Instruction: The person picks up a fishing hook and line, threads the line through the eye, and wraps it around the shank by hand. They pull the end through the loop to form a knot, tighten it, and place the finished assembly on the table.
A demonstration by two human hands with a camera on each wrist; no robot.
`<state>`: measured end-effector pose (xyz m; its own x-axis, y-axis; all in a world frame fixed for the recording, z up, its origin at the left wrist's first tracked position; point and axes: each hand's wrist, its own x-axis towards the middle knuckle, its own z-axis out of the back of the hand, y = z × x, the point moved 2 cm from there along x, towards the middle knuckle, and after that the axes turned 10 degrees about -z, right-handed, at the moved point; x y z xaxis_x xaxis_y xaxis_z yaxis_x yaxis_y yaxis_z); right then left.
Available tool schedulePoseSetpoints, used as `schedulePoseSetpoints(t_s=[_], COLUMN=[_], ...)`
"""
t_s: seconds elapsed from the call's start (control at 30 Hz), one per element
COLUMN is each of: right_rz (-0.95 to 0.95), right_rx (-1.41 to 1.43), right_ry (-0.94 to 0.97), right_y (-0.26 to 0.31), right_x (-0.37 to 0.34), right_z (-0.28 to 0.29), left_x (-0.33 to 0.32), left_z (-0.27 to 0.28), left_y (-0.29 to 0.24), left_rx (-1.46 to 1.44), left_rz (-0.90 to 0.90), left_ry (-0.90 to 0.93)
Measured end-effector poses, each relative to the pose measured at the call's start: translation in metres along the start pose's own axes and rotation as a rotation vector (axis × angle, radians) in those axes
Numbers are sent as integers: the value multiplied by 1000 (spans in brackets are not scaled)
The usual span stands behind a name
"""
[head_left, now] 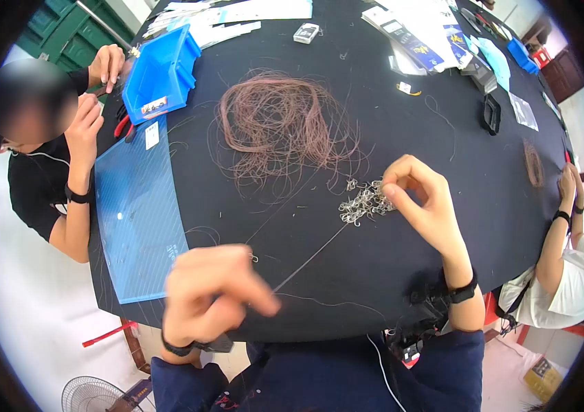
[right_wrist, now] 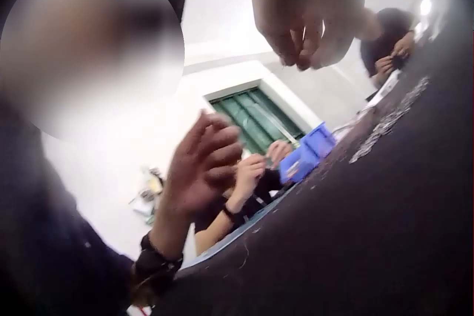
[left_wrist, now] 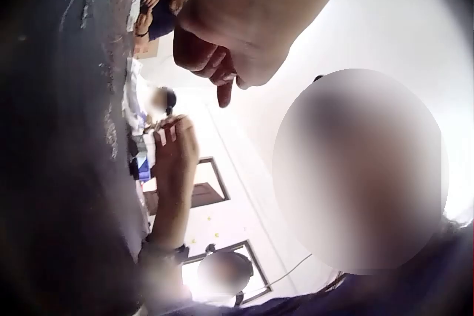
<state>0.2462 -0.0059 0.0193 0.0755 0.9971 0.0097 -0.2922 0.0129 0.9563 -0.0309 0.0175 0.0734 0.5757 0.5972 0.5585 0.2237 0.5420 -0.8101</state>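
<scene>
Small silvery hooks (head_left: 364,204) lie in a tangled pile on the black table. At the pile's right edge, my right hand (head_left: 426,199) pinches a hook between thumb and fingertips; the hook itself is mostly hidden. A taut dark strand (head_left: 311,258) runs from the pile toward my left hand (head_left: 213,292), which is blurred near the table's front edge. One of its fingers points right while others are curled; whether it grips the strand is unclear. Beyond the pile spreads a loose bundle of reddish-brown strands (head_left: 271,120). In the right wrist view, the fingertips of my right hand (right_wrist: 311,16) meet.
A blue bin (head_left: 161,75) and translucent blue sheet (head_left: 137,213) are at the left, beside a seated person working with both hands. Packets and papers (head_left: 416,44) cover the far right. Another person's arms reach in at the right edge. A thin thread crosses the front.
</scene>
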Motion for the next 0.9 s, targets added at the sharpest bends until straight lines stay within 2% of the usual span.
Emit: schedulePoseSetpoints(t_s=[0.03,0.1,0.13,0.17,0.2,0.27,0.3,0.4,0.43,0.5,0.53,0.57,0.63,0.7,0.77,0.9], right_rz=[-1,-3,28,-77,-47,60,154,309,340,234,264,216,123,84,132,203], right_rx=[3,11,39,45,69,147,247,453,487,478,517,464,363,369,614,748], right_ry=[-34,-104,-168,-193,-233,-258,-173,516,736,1138,1146,1111,1043,860,616,454], right_y=[-4,-11,-13,-9,-9,-10,-5,31,39,39,32,32,31,31,23,18], right_x=[2,7,8,6,6,6,5,-6,-11,-22,-27,-28,-25,-21,-18,-12], right_z=[2,6,7,12,16,23,24,16,8,-3,-11,-9,-3,6,7,18], left_x=[-1,3,1,-8,-16,-25,-31,-59,-54,-25,-16,-8,1,5,9,6], left_z=[6,34,35,32,27,1,-11,-31,-32,-32,-33,-35,-47,-62,-77,-83], left_y=[-8,-26,-35,-45,-53,-50,-46,-20,-24,-31,-27,-23,-3,22,37,59], left_rx=[-18,85,165,247,361,353,346,466,528,652,692,730,859,945,955,994], left_rz=[-122,-269,-251,-232,-151,148,301,215,134,-29,-41,-53,-76,-93,-137,-100], left_ry=[-25,433,486,537,569,749,836,731,681,576,541,504,557,604,600,672])
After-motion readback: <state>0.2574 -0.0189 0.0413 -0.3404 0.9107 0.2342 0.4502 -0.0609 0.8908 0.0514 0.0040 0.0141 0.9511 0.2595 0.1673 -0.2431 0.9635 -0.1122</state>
